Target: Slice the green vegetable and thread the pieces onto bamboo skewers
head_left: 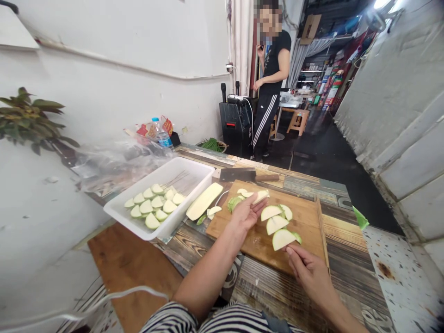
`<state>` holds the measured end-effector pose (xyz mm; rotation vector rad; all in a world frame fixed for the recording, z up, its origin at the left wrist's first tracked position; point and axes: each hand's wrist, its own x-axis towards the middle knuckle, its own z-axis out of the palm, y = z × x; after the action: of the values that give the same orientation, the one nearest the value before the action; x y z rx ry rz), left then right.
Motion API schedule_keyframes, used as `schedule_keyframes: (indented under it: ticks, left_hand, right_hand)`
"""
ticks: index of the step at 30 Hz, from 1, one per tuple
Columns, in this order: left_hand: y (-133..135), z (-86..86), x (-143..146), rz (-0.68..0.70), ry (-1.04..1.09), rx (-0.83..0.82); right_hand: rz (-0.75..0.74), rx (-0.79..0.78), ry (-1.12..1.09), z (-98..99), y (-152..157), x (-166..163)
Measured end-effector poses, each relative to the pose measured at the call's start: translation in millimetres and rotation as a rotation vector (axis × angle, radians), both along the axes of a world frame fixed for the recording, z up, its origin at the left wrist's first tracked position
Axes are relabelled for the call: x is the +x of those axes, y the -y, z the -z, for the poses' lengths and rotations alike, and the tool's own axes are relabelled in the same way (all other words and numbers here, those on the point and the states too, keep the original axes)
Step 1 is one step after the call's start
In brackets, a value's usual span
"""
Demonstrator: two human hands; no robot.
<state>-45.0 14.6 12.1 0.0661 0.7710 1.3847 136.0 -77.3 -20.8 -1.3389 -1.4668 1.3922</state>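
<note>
My right hand (307, 266) is closed in a pinch at the near end of a skewer of zucchini slices (276, 225). These half-round, pale slices with green rims line up over the cutting board, and most of the stick is hidden. My left hand (245, 215), palm turned up, holds a zucchini slice (261, 196) between thumb and fingers, a short way left of the skewer. Loose cut zucchini (234, 202) lies on the wooden cutting board (308, 217) beyond my left hand. Beside the board rests a long halved zucchini (204, 201).
Left of the board, a white tray (120, 213) holds several skewered slices with thin sticks. A cleaver (239, 174) lies behind the board, and bamboo sticks (322, 231) lie along its right edge. Plastic bags (114, 159) and a water bottle (162, 134) are back left. A person (274, 69) stands beyond the table.
</note>
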Motion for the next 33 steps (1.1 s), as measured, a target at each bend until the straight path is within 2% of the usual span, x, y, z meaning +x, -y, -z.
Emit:
schedule_keyframes:
  ticks: [7, 17, 33]
  left_hand:
    - [-0.5, 0.6, -0.9, 0.000, 0.011, -0.005]
    - [0.1, 0.8, -0.3, -0.008, -0.005, 0.002]
    - [7.6, -1.0, 7.8, -0.036, -0.179, 0.100]
  right_hand:
    - [-0.016, 0.001, 0.000, 11.4, -0.7, 3.2]
    - [-0.005, 0.008, 0.010, 8.6, -1.4, 3.0]
    - [-0.041, 0.013, -0.010, 6.5, -2.0, 3.9]
